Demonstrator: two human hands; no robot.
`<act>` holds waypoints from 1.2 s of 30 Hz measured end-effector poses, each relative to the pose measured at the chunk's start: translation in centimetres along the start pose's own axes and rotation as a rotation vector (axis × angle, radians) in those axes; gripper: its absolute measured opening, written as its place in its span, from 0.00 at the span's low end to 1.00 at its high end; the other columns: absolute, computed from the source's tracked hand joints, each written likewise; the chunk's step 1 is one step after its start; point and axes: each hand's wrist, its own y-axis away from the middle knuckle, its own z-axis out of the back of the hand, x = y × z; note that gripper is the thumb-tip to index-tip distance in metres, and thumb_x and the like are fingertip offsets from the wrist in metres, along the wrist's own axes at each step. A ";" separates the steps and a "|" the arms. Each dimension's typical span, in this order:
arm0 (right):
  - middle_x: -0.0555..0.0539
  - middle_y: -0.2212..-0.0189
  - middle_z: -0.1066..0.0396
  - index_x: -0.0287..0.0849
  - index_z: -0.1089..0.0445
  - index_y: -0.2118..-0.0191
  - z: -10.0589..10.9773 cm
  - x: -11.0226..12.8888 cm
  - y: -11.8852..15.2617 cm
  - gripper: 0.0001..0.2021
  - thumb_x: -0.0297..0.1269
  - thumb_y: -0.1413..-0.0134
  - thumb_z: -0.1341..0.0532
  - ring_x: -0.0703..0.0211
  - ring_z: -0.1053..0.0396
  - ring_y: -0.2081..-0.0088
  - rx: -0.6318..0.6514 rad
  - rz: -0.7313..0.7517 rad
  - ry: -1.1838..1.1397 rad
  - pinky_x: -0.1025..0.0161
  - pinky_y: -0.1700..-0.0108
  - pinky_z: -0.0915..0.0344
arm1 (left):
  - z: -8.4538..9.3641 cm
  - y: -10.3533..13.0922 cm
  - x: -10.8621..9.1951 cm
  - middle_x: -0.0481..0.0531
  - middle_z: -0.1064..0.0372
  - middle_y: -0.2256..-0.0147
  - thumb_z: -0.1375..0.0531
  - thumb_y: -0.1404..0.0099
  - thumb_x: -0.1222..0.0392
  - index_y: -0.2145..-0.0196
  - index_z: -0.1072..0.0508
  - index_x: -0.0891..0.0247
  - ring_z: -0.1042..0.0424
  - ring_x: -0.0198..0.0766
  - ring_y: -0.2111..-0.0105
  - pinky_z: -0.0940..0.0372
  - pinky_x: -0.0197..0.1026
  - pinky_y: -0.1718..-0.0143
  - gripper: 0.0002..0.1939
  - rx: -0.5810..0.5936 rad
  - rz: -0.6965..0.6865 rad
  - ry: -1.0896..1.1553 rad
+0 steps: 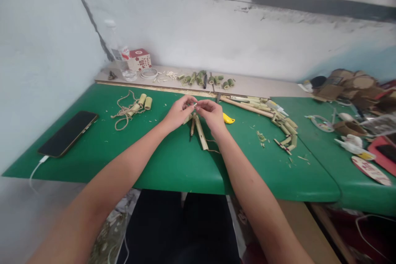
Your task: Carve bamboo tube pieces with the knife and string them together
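My left hand (178, 112) and my right hand (213, 115) meet over the middle of the green mat, fingertips pinched together. Between them shows a small pale piece (195, 104), too tiny to name. Just below my fingers lie a split bamboo piece (201, 134) with a slot in it and a thin dark-tipped tool (192, 128). A thin string (213, 151) runs from the bamboo toward my right forearm. Beside my right hand rests a yellow-handled object (229, 119), partly hidden behind it.
Left on the mat are a phone (68, 133) with a cable and short bamboo tubes (148, 103) with twine (121, 124). A long wooden handle (247, 106) and linked bamboo pieces (289, 132) lie right. Behind stand a bottle (121, 55), tape roll (149, 73) and cut bamboo (193, 78).
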 end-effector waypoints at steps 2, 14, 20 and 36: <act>0.46 0.65 0.18 0.46 0.21 0.61 0.0 0.2 0.1 0.18 0.48 0.57 0.23 0.54 0.23 0.63 0.018 -0.019 0.019 0.56 0.60 0.26 | 0.0 -0.3 0.1 0.47 0.31 0.67 0.38 0.36 0.67 0.59 0.25 0.62 0.35 0.31 0.72 0.38 0.35 0.67 0.07 -0.020 0.031 0.087; 0.49 0.70 0.22 0.44 0.22 0.65 -0.1 0.2 0.2 0.13 0.47 0.52 0.26 0.58 0.28 0.68 0.079 -0.009 0.094 0.59 0.62 0.30 | 0.2 -0.5 -0.3 0.46 0.31 0.68 0.38 0.37 0.68 0.60 0.23 0.63 0.39 0.28 0.76 0.43 0.35 0.74 0.07 -0.054 0.106 0.158; 0.49 0.70 0.22 0.45 0.21 0.64 -0.1 0.0 0.1 0.09 0.43 0.49 0.30 0.58 0.29 0.68 0.032 0.054 0.150 0.59 0.62 0.31 | 0.3 -0.4 0.0 0.46 0.30 0.67 0.37 0.36 0.68 0.59 0.23 0.62 0.35 0.29 0.73 0.38 0.35 0.69 0.08 -0.025 0.091 0.124; 0.48 0.67 0.21 0.45 0.23 0.63 -0.3 0.0 0.1 0.11 0.45 0.47 0.29 0.57 0.28 0.66 -0.025 0.102 0.131 0.57 0.59 0.30 | 0.0 -0.6 0.4 0.48 0.26 0.68 0.32 0.39 0.65 0.64 0.27 0.64 0.28 0.32 0.68 0.30 0.37 0.62 0.07 -0.043 0.122 0.128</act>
